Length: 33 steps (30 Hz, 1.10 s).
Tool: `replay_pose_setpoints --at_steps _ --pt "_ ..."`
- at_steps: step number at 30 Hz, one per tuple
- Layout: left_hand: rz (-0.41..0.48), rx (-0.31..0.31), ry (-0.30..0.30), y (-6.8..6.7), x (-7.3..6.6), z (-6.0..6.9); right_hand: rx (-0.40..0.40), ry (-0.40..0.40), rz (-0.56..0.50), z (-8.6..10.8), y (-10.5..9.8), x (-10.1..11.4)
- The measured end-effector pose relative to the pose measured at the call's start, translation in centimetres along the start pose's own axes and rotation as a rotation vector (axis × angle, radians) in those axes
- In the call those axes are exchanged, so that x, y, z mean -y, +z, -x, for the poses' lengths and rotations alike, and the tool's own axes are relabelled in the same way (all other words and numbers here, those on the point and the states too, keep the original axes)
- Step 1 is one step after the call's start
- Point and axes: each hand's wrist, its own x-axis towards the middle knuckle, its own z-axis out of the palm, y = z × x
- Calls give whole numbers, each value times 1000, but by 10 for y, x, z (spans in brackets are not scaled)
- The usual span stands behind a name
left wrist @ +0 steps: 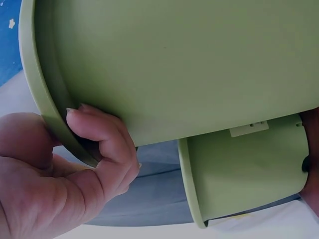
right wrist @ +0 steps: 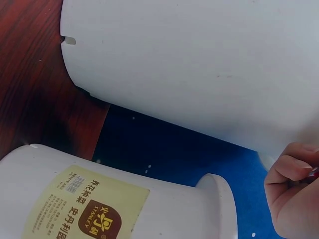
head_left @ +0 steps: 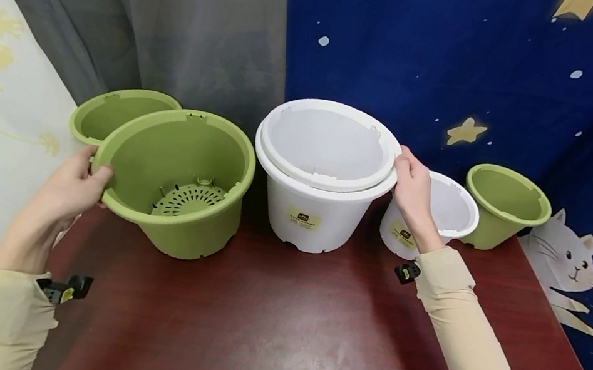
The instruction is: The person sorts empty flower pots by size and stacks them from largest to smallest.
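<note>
My left hand [head_left: 71, 188] grips the left rim of a large green plastic pot [head_left: 196, 231], thumb over the edge and fingers curled beneath it. The pot has a slotted base inside. In the left wrist view, the curled fingers [left wrist: 112, 149] show against its outer wall. My right hand [head_left: 414, 192] pinches the right rim of two nested white pots [head_left: 320, 217]; whether it holds one rim or both I cannot tell. The right wrist view shows the outer white wall [right wrist: 199, 64], with the hand partly cut off at the frame edge.
A smaller green pot [head_left: 125, 107] sits behind the large one at left. On the right stand a smaller white pot [head_left: 396, 224] with a yellow label and another green pot [head_left: 489, 228]. All are on a dark red table [head_left: 276, 327], with curtains [head_left: 407, 42] behind.
</note>
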Motion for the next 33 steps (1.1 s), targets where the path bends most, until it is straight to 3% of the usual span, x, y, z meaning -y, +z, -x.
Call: replay_pose_setpoints --at_steps 10,23,33 --pt "26 -107 29 2 -10 10 5 22 -33 -1 1 -1" --pt "58 -279 -8 4 -33 20 10 20 -43 -1 1 2" --pt "89 -325 -14 5 -46 25 14 33 -40 0 1 1"
